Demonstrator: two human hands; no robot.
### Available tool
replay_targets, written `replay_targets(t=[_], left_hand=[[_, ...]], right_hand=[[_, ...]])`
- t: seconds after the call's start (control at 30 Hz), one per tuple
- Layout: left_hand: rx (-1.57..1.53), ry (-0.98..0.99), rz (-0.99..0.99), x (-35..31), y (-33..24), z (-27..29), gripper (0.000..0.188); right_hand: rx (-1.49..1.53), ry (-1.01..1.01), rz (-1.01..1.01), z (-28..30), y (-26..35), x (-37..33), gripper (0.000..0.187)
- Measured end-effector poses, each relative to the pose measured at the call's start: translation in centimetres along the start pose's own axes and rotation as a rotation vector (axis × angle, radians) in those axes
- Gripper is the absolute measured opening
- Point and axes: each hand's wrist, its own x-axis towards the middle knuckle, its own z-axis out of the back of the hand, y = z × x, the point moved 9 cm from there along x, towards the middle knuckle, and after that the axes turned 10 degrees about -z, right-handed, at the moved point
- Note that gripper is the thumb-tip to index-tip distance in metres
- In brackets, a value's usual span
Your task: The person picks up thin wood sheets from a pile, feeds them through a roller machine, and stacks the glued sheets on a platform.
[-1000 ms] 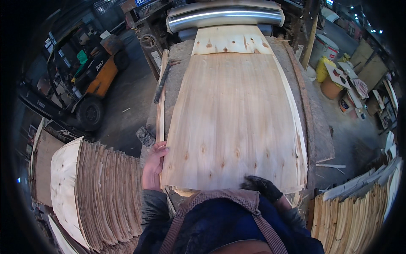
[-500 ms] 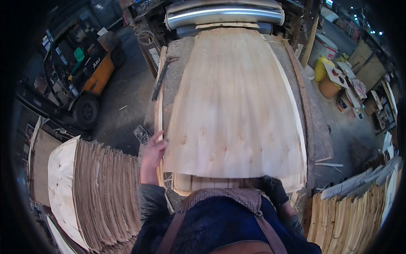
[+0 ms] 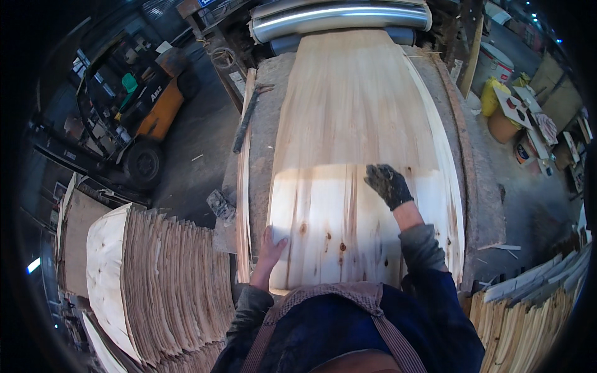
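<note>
A pale wood veneer sheet point(image 3: 354, 105) runs flat from mid-table up to the steel rollers point(image 3: 342, 17) at the far end. Beneath its near edge shows another veneer sheet point(image 3: 323, 211), lighter and dotted with brown knots. My right hand point(image 3: 390, 186), in a dark glove, is over the veneer just by that near edge, fingers stretched forward and holding nothing. At the left border of the lower sheet is my bare left hand point(image 3: 271, 250), thumb and fingers apart; whether it presses on the sheet I cannot tell.
A tall veneer stack point(image 3: 177, 280) stands at my left, another stack point(image 3: 528, 323) at my right. A dark bar point(image 3: 249, 118) lies along the table's left side. An orange forklift point(image 3: 155, 112) is parked beyond. Buckets point(image 3: 504, 127) and boards stand far right.
The upper veneer sheet has slid away from me toward the rollers, uncovering the knotted sheet below. My right hand has moved forward from the near edge; my left has come lower and inward.
</note>
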Motion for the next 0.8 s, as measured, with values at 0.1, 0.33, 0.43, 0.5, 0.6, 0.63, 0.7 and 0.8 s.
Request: replay_targets(t=[0.1, 0.33, 0.43, 0.5, 0.6, 0.63, 0.7, 0.8], left_hand=[[-0.280, 0.064, 0.257, 0.1, 1.4, -0.3, 0.063], [-0.786, -0.029, 0.228, 0.0, 0.2, 1.7, 0.037], [-0.879, -0.016, 0.231, 0.0, -1.9, 3.4, 0.039], [-0.959, -0.005, 0.213, 0.2, -3.8, 4.5, 0.039], [-1.012, -0.004, 0.191, 0.8, -5.1, 6.0, 0.041], [-1.077, 0.028, 0.184, 0.9, -5.4, 5.9, 0.042], [-1.213, 0.096, 0.175, 0.7, -8.0, 7.0, 0.044], [-1.237, 0.064, 0.189, 0.7, -9.5, 8.4, 0.045]], right_hand=[[-0.453, -0.131, 0.166, 0.6, 1.0, 2.1, 0.022], [-0.231, -0.248, -0.331, -3.3, -8.0, -9.7, 0.034], [-0.218, -0.232, -0.499, -5.8, -10.8, -16.0, 0.038], [-0.177, -0.169, -0.524, -8.3, -11.3, -20.0, 0.039], [-0.279, -0.291, -0.474, -8.1, -11.7, -25.0, 0.038], [-0.385, -0.275, -0.468, -7.5, -11.9, -26.3, 0.038], [-0.600, -0.247, -0.457, -5.9, -11.9, -28.8, 0.036], [-0.793, -0.324, -0.440, -5.9, -11.2, -30.5, 0.030]])
